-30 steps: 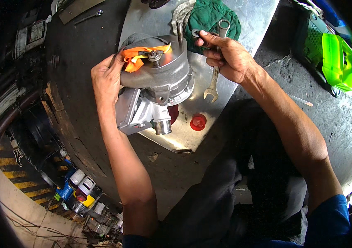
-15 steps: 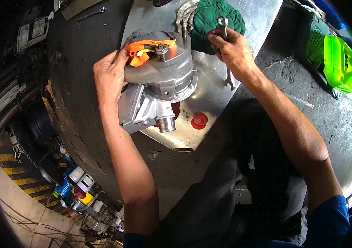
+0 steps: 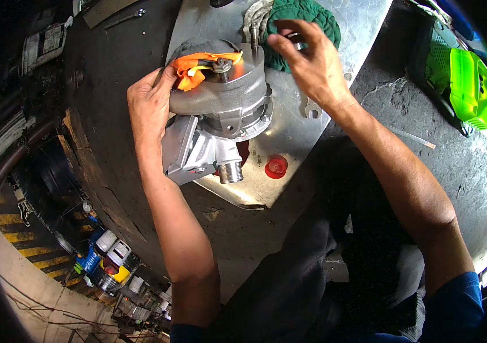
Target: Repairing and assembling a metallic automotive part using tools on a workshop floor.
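Fingers [image 3: 163, 86] of left hand [image 3: 149, 108] wrapped on left flank of grey metal housing [image 3: 223, 97], holding it. Right hand [image 3: 312, 68] just right of housing, fingers loosely spread, holding nothing visible. Housing on metal sheet [image 3: 363, 23] on tabletop [image 3: 112, 68]. Orange strap [image 3: 197, 63] atop housing. Green cloth [image 3: 312, 17] behind; wrench [image 3: 310, 108], red cap [image 3: 276, 166] near housing base.

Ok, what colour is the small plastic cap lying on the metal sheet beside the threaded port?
Red; the small round plastic cap shows clearly in the head view.
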The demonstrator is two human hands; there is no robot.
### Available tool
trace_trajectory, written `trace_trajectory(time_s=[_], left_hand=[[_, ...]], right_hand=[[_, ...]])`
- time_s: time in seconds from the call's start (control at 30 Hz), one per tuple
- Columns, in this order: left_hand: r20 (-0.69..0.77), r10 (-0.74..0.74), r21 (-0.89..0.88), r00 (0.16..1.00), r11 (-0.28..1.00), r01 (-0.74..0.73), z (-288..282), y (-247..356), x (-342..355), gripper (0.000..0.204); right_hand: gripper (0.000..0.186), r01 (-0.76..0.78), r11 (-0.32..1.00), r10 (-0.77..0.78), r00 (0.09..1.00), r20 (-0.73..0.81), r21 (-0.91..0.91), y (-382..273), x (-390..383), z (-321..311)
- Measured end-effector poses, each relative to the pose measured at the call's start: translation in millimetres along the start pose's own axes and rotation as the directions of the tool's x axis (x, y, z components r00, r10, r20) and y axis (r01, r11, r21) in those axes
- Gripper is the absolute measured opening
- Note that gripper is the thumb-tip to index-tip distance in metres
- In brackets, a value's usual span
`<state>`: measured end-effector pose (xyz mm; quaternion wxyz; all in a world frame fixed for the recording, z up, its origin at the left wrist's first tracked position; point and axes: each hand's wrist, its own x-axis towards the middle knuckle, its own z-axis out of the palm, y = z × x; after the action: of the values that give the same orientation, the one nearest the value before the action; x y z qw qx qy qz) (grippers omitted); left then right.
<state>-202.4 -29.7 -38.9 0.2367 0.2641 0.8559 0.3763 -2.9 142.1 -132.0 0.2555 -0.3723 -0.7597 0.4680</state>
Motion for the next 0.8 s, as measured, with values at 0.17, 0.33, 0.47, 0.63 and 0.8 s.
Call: trace_trajectory(time_s=[0.17, 0.33, 0.47, 0.63, 0.8], left_hand=[[0.019, -0.048, -0.005, 0.999, 0.999, 0.048, 1.9, 4.1, 1.6, 0.037], [0.029, -0.075, -0.012, 0.997, 0.997, 0.075, -0.7, -0.3, -0.1, 0.038], [0.028, -0.068, -0.025, 0.997, 0.997, 0.068, -7.2, -9.9, -0.6, 0.038], [0.019, -0.076, -0.015, 0.997, 0.997, 0.077, -5.2, -11.6, 1.6, 0.038], [0.027, -0.053, -0.041, 0.998, 0.998, 0.054, -7.1, -12.0, 1.9, 0.037]], right_hand=[[0.041, -0.213, 0.939, 0.154, 0.962, 0.224, 0.27, -16.2, 7.6, 11.0], [0.033, -0.261, 0.886, 0.166, 0.95, 0.263, 0.382, -19.4, 7.8, 6.2], [0.032, -0.462, 0.632, 0.284, 0.885, 0.369, 0.622, -21.7, 6.7, 12.6], [0.03, -0.573, 0.465, 0.327, 0.82, 0.47, 0.675, -13.5, 8.6, 11.8], [0.026, -0.643, 0.387, 0.281, 0.765, 0.58, 0.661, -5.7, 10.3, 12.1]])
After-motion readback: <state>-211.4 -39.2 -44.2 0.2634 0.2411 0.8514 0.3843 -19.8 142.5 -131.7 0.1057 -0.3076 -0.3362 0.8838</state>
